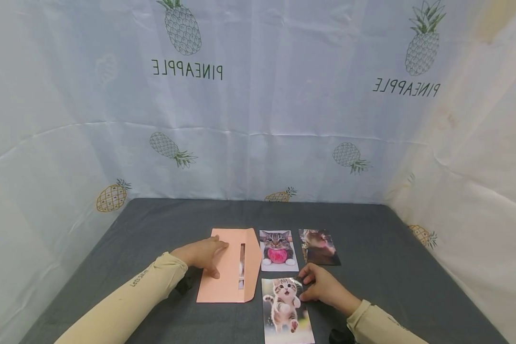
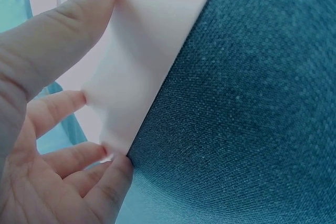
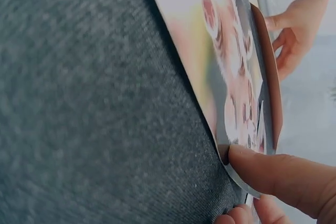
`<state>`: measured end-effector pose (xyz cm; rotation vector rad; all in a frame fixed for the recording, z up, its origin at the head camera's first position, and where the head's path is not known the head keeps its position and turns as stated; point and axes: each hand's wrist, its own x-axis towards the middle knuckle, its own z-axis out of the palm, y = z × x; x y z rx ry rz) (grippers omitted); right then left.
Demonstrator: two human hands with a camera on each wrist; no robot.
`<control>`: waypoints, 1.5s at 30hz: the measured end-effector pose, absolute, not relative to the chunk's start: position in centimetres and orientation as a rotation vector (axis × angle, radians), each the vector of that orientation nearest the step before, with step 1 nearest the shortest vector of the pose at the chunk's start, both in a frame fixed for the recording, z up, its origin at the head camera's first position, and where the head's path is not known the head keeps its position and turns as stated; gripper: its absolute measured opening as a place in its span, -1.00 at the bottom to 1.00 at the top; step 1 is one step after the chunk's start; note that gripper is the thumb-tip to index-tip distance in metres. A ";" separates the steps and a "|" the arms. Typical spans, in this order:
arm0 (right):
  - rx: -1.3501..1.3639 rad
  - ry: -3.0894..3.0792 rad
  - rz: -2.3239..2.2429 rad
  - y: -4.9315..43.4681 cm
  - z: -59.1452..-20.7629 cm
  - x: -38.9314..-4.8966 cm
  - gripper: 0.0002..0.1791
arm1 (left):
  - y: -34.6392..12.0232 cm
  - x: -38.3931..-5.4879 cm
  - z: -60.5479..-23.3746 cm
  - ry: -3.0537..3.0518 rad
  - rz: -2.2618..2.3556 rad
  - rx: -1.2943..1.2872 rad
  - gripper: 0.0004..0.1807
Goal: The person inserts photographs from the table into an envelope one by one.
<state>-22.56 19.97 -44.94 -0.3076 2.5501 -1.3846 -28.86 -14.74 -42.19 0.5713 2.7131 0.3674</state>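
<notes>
A peach envelope (image 1: 228, 286) lies flat on the dark tabletop, its flap towards the right. Through a narrow slot in it, part of a picture (image 1: 241, 267) shows. My left hand (image 1: 204, 254) rests on the envelope's left side, thumb and fingers spread, fingertips touching the paper. With my right hand (image 1: 324, 286) I pinch the upper right corner of a kitten photo (image 3: 231, 77); the corner bends up under the thumb (image 3: 278, 174). Behind it lies a photo of a cat with a pink heart (image 1: 277, 251).
A darker photo (image 1: 320, 247) lies to the right of the cat photo. Dark cloth (image 1: 176, 217) covers the table. A white curtain with pineapple prints (image 1: 258, 95) hangs at the back and both sides.
</notes>
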 end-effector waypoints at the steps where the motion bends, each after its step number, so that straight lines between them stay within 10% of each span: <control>1: -0.319 2.545 -1.393 20.0 -44.9 -22.6 -0.49 | -14.7 -28.9 -42.2 2.714 0.371 0.570 -0.02; 45: -0.324 2.258 -1.709 21.4 -42.2 -23.3 -0.47 | -14.9 -29.0 -42.5 2.704 0.387 0.566 -0.03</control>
